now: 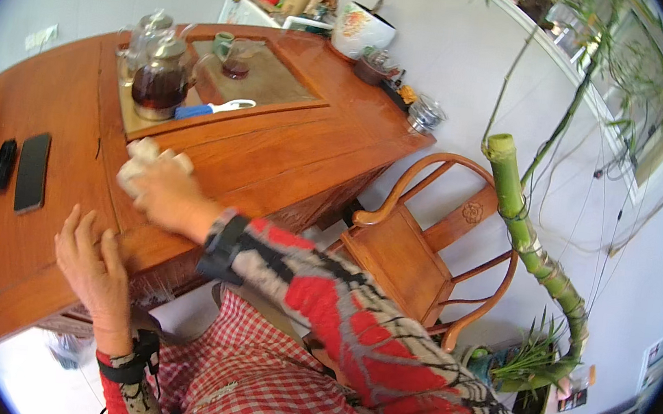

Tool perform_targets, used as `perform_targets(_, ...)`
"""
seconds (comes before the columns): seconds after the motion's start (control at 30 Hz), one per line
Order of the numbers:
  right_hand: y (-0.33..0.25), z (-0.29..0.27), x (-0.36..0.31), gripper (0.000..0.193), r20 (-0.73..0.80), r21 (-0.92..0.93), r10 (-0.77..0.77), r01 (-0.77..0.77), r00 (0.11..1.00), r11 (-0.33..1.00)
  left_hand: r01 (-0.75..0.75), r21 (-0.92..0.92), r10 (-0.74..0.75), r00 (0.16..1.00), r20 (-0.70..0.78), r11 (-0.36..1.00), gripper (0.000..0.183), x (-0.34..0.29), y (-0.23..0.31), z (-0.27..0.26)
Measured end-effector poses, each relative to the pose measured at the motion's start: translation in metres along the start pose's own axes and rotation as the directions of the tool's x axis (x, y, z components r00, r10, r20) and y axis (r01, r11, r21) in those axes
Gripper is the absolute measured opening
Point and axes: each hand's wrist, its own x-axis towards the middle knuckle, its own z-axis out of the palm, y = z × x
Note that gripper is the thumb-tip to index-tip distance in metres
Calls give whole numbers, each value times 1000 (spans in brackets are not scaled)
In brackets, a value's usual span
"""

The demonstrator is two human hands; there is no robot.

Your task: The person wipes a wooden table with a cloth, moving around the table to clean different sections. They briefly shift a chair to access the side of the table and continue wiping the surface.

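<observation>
My right hand (171, 193) is closed round a crumpled off-white cloth (144, 163), which lies against the top of the reddish wooden table (247, 161). My left hand (96, 266) hangs at the table's near edge with its fingers apart and nothing in it; whether it touches the wood I cannot tell. Beyond the cloth, on a sunken tray panel (280, 87), stands a glass teapot (161, 85) of dark tea. A blue-and-white handled brush (210, 108) lies beside the pot.
A phone (32, 173) and a black case (3, 165) lie at the left. Behind the teapot are another glass pot (154, 23), a green cup (223, 45) and a small glass pitcher (235, 68). A wooden armchair (407, 257) and thick bamboo stem (531, 246) stand to the right.
</observation>
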Motion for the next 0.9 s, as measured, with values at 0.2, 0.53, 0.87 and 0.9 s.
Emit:
perform_targets(0.2, -77, -6, -33, 33, -65, 274, -45, 61, 997, 960, 42, 191, -60, 994, 90, 981, 37, 0, -29, 14)
perform_targets(0.53, 51, -69, -136, 31, -253, 59, 24, -10, 967, 998, 20, 380, -102, 975, 195, 925, 42, -4, -29, 16)
perform_targets(0.87, 274, -128, -234, 29, -274, -215, 443, -503, 854, 837, 30, 458, -102, 986, 132, 888, 44, -4, -45, 21)
perform_targets(0.9, 292, -130, -242, 32, -287, -212, 525, -588, 801, 781, 26, 465, -98, 986, 132, 885, 44, -5, -45, 21)
